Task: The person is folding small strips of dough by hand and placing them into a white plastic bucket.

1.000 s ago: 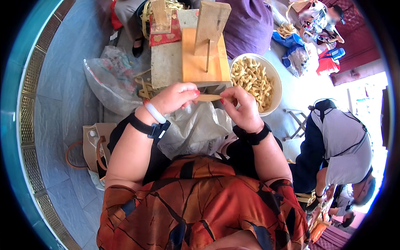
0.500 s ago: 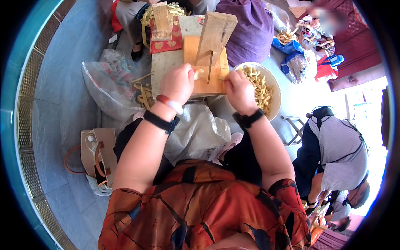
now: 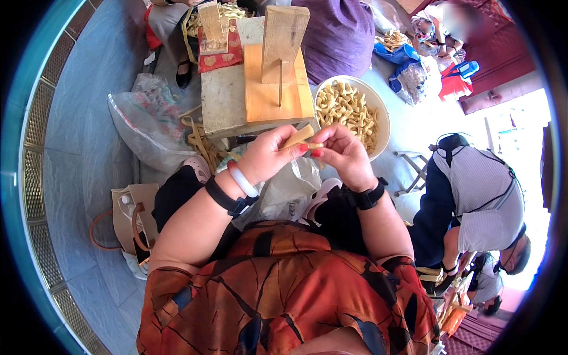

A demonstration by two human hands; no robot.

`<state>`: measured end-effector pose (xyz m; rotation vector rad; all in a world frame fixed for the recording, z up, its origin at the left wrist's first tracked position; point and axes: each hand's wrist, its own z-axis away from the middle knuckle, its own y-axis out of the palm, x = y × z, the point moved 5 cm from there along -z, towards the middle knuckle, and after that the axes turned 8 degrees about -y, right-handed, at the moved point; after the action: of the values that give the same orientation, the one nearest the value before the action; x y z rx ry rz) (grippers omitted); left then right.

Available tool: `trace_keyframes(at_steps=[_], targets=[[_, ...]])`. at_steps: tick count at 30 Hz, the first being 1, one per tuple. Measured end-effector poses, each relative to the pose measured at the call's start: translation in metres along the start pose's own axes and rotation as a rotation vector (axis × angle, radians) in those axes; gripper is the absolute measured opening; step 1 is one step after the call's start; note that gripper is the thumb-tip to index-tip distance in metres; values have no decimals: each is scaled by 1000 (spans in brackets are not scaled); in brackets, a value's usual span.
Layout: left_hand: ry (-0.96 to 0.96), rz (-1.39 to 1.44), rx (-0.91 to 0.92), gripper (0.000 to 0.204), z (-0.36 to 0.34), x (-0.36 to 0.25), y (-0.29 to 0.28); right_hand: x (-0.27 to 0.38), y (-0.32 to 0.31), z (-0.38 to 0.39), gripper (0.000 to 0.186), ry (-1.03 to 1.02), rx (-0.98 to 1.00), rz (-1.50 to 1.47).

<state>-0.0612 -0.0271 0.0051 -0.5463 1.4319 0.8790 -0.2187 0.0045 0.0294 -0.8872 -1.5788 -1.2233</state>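
Observation:
My left hand [image 3: 266,157] pinches a flat, pale yellow strip [image 3: 300,135] between thumb and fingers. My right hand [image 3: 350,158] has its fingertips closed on the strip's narrow end, close against the left thumb. Both hands are above my lap, just nearer than a wooden stand [image 3: 254,112] on a low table [image 3: 222,106]. An upright plank [image 3: 286,41] rises from the stand, and a thin rod [image 3: 280,89] stands in front of it. Right of the stand, a round white tub [image 3: 384,112] holds many knotted pale yellow pieces [image 3: 349,112].
A clear plastic bag [image 3: 139,118] and loose strips [image 3: 201,139] lie left of the table. A whitish sack [image 3: 284,192] rests between my legs. One handbag [image 3: 124,207] stands on the floor at left. Other people sit at far left and right; a purple cloth-covered bulk [image 3: 337,35] is beyond the tub.
Both hands have drawn back from the stand toward me and come together. The strip now shows between the fingers, and the rod is uncovered. The view has shifted slightly.

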Motion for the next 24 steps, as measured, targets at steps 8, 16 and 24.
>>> trace_keyframes(at_steps=[8, 16, 24], targets=[[47, -205, -38, 15, 14, -7, 1, -20, 10, 22, 15, 198, 60, -71], [-128, -261, -10, 20, 7, 17, -21, 15, -53, 22, 30, 8, -196, 740], [-389, -338, 393, 17, 15, 49, 9, 21, 19, 17, 39, -469, 346, 935]])
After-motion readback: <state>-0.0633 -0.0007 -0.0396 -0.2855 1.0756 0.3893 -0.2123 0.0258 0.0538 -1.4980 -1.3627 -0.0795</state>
